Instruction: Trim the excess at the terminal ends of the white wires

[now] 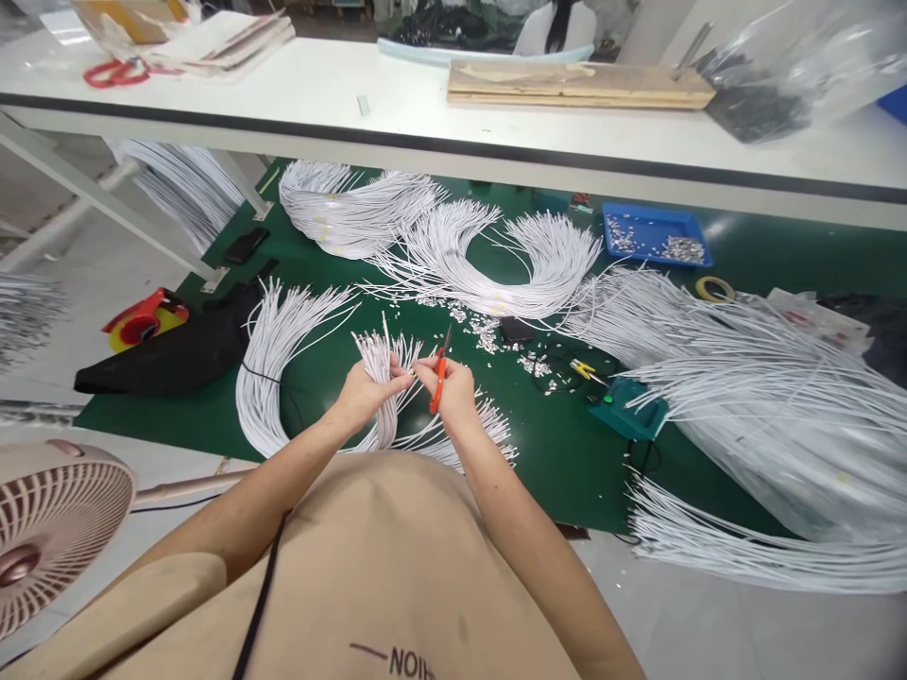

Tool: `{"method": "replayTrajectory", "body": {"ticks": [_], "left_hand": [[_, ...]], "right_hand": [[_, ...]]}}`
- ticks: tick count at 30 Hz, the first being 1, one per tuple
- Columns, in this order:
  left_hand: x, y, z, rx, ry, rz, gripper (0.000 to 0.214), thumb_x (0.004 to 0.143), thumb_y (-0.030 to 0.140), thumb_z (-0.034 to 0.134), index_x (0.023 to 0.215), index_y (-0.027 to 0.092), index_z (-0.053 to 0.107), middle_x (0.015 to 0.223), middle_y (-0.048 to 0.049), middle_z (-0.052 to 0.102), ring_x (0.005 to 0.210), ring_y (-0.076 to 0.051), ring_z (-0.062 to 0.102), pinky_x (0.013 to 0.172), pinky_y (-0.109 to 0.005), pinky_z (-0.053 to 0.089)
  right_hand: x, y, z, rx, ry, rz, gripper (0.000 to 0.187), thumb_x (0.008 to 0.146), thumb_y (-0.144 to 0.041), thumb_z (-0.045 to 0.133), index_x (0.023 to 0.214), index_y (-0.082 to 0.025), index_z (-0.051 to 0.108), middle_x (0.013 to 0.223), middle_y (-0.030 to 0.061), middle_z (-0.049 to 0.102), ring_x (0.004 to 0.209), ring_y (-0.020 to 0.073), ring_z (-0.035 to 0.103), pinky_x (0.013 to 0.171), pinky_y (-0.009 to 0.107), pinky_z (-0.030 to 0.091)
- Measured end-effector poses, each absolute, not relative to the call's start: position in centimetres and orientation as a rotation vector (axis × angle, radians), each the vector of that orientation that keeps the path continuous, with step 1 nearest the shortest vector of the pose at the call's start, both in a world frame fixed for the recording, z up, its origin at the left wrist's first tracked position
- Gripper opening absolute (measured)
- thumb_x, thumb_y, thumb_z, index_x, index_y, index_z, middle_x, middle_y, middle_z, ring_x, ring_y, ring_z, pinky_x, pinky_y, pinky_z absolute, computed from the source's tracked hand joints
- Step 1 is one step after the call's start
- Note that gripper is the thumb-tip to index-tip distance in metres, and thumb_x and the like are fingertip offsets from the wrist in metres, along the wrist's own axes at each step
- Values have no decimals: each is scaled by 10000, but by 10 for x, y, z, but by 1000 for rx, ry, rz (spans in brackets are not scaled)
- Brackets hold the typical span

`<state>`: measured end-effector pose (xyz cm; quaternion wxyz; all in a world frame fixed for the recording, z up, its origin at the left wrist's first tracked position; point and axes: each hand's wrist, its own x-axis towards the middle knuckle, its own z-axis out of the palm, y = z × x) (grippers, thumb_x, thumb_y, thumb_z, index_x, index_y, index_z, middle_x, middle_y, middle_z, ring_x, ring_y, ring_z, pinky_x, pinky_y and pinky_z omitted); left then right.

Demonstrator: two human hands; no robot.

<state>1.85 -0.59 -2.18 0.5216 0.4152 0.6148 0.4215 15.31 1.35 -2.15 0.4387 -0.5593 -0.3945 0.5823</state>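
Observation:
My left hand (367, 389) is closed round a bundle of thin white wires (383, 364) whose cut ends fan upward. My right hand (452, 389) is closed on small red-handled snips (440, 373), its fingertips meeting the left hand's at the wire ends. The bundle's tails spread below both hands over the green mat (559, 444). A second bundle tied with a black band (265, 373) curves on the mat just left of my left hand.
More white wire bundles (453, 255) lie across the mat, with a large bagged heap (779, 406) at right. Cut scraps (486, 331), yellow-handled pliers (585, 370), a teal block (627, 406), a blue tray (656, 234), a tape dispenser (142, 319) and a fan (49, 524) surround me. A white shelf (453, 132) overhangs the back.

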Motion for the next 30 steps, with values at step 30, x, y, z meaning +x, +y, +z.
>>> {"method": "replayTrajectory", "body": {"ticks": [30], "left_hand": [[5, -2, -23, 924, 1232, 945, 338, 548, 281, 765, 800, 140, 589, 856, -68, 663, 878, -226, 614, 820, -360, 446]], "right_hand": [[160, 11, -26, -1485, -1271, 781, 217, 784, -297, 476, 853, -174, 641, 853, 27, 619, 787, 131, 562, 750, 237, 409]]}}
